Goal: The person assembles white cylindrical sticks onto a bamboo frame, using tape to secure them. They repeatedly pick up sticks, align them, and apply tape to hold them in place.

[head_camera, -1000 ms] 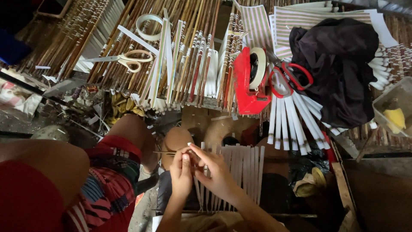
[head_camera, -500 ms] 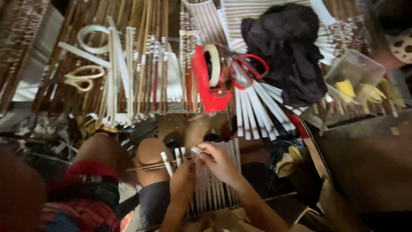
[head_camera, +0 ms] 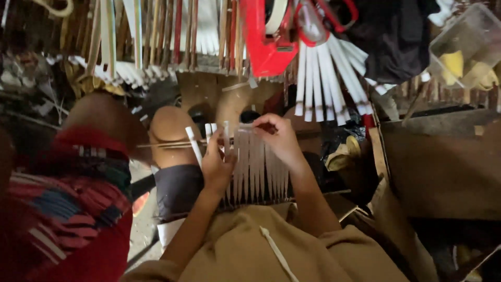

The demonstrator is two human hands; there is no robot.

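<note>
Your left hand [head_camera: 216, 166] pinches the white strips [head_camera: 255, 167] standing side by side over your lap, while your right hand [head_camera: 279, 137] closes its fingers on the thin cross stick [head_camera: 172, 144] at their top edge. By the look of it, a dozen or so strips already sit in the row under your grip, and about three at its left end poke up loose. Beyond your grip lie one fan [head_camera: 329, 83] of about eight spare strips and one red tape holder [head_camera: 263, 39].

Red tape dispenser [head_camera: 266, 47] cut off above
</note>
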